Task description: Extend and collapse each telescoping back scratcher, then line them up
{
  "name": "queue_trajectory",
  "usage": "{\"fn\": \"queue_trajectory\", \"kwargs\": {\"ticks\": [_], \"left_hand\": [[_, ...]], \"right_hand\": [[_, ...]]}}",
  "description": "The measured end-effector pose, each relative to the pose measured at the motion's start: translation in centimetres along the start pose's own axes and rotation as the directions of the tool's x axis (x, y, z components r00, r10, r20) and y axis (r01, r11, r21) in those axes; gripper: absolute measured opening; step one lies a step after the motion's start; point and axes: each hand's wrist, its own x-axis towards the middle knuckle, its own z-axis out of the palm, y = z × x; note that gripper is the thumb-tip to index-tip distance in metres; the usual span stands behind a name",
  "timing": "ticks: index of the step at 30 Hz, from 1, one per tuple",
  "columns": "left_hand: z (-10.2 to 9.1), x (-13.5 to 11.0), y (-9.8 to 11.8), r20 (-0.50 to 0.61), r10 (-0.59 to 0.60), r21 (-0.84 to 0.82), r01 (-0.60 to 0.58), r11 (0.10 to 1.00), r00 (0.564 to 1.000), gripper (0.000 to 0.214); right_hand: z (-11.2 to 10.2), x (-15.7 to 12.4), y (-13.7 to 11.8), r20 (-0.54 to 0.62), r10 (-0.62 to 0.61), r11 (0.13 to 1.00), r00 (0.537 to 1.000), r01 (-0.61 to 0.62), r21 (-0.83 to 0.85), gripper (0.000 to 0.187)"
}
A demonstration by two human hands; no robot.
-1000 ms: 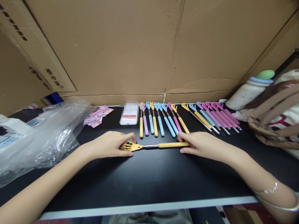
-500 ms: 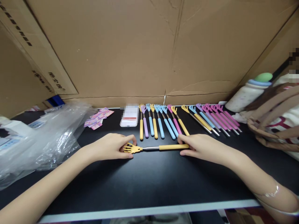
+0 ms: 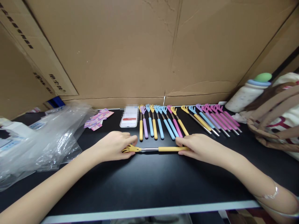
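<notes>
A yellow back scratcher [image 3: 171, 149] with a short metal shaft lies level across the space between my hands, low over the black table. My left hand [image 3: 116, 144] is closed on its claw-shaped head, with part of the claw showing between thumb and fingers. The far end of its yellow handle is in my right hand [image 3: 198, 146], thumb and fingers closed round it. Beyond my hands several back scratchers [image 3: 159, 129] in yellow, purple, blue and pink lie side by side, heads toward the cardboard. To their right is a second group of back scratchers [image 3: 211, 119], slanted, with metal ends toward me.
Clear plastic bags [image 3: 53, 140] are heaped at the left. Small pink and purple cards [image 3: 99, 118] and a phone [image 3: 128, 123] lie at the back. A white bottle [image 3: 245, 95] and a brown-and-white bag [image 3: 273, 124] stand at the right. A cardboard wall [image 3: 121, 56] closes off the back.
My left thumb and fingers have shifted slightly on the claw head and cover it differently. The back scratcher has turned a little and now lies more level.
</notes>
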Motion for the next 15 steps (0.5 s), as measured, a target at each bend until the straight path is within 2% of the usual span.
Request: {"fn": "queue_trajectory", "kwargs": {"ticks": [5,10,15], "left_hand": [[0.2,0.0,0.1,-0.056,0.080,0.094,-0.075,0.993,0.995,0.005],[0.7,0.1,-0.1,-0.095,0.148,0.210,-0.125,0.970,0.984,0.015],[0.8,0.1,1.0,-0.146,0.252,0.237,-0.213,0.948,0.957,0.013]], "right_hand": [[0.5,0.4,-0.5,-0.063,-0.044,0.999,0.997,0.044,0.000,0.001],[0.6,0.8,-1.2,-0.115,-0.087,0.996,0.990,0.086,-0.016,0.015],[0.5,0.8,-2.4,-0.118,-0.145,0.989,0.982,0.147,0.008,0.014]]}}
